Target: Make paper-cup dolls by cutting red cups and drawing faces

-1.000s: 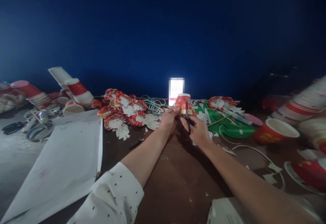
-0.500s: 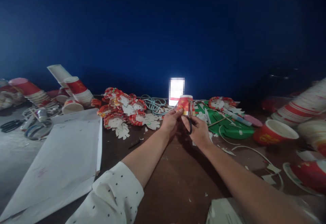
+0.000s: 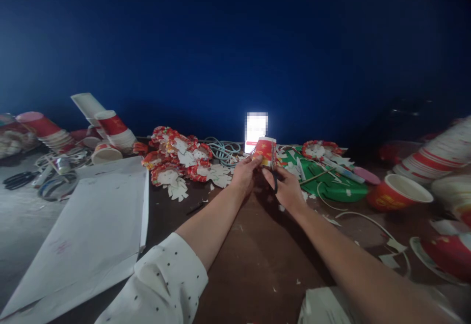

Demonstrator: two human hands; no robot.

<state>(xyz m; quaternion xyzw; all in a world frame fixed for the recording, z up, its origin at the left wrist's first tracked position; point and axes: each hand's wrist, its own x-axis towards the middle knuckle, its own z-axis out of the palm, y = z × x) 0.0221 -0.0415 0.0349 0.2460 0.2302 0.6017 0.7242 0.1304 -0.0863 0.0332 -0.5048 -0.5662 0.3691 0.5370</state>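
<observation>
My left hand [image 3: 246, 173] is closed on a small red and yellow paper cup [image 3: 265, 149], its white end tipped upward. In my right hand [image 3: 285, 185] are scissors [image 3: 274, 179] with a dark handle; their blades stand upright along the cup's right side. Whether the blades are cutting into the wall is too small to tell. Both hands are close together over the brown table [image 3: 253, 250]. Behind the cup a lit phone screen [image 3: 256, 131] stands against the blue wall.
Red and white paper crafts [image 3: 180, 154] are heaped left of my hands, beside a white board [image 3: 95, 226]. Stacked cups [image 3: 115, 130] lean at the back left. A green piece [image 3: 336, 181], a red cup [image 3: 399, 191] and paper scraps lie on the right.
The cup has turned and shifted slightly left in my left hand. The scissors' blades now show more upright along its right edge.
</observation>
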